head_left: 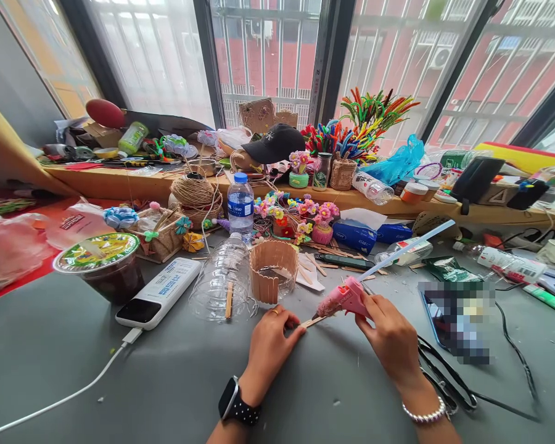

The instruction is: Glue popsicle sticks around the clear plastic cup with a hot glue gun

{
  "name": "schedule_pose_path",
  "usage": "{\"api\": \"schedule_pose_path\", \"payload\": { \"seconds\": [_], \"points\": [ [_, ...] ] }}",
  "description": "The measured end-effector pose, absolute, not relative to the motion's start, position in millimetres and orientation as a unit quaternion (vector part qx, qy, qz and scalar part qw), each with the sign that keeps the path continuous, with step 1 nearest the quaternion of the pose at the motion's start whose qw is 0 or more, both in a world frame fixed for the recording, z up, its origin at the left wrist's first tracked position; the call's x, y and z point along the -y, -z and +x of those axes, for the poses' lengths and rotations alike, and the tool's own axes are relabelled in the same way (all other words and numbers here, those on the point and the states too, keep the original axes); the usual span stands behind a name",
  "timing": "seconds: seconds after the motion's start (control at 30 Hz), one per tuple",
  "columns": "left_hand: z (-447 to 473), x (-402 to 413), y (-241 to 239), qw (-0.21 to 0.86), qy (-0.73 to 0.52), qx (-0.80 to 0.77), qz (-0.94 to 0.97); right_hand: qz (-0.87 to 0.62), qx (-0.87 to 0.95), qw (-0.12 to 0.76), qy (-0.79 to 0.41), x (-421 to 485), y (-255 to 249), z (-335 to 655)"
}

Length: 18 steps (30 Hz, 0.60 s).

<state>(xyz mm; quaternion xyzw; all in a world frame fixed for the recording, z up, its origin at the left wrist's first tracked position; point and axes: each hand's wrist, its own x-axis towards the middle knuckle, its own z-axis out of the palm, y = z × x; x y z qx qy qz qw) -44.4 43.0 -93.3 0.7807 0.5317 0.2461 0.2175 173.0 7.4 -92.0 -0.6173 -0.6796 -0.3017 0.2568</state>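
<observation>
My right hand [388, 336] grips a pink hot glue gun [341, 299] with a clear glue stick [409, 245] jutting out behind it; the nozzle points down at a wooden craft stick [312, 321]. My left hand [271, 342], fingers closed, pinches that stick flat against the grey table [120, 382]. A watch sits on my left wrist, a bead bracelet on my right. Just beyond my hands stands a round cup walled with upright wooden sticks [272, 270].
A cut clear plastic bottle [219, 277] with one stick on it lies left of the cup. A white power bank [160, 293] and cable, a foil-lidded tub [97, 256], a water bottle [240, 206], twine, loose sticks [317, 262], flower crafts, a phone [457, 314] and black cords crowd around.
</observation>
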Motion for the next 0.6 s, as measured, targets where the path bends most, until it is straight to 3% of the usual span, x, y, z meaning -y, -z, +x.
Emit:
{"api": "schedule_pose_path", "payload": {
  "seconds": [0.6],
  "points": [
    [-44.4, -43.4, 92.4, 0.221, -0.252, -0.530, 0.779, -0.612, 0.683, 0.264, 0.300, -5.4, 88.5, 171.7]
  ]
}}
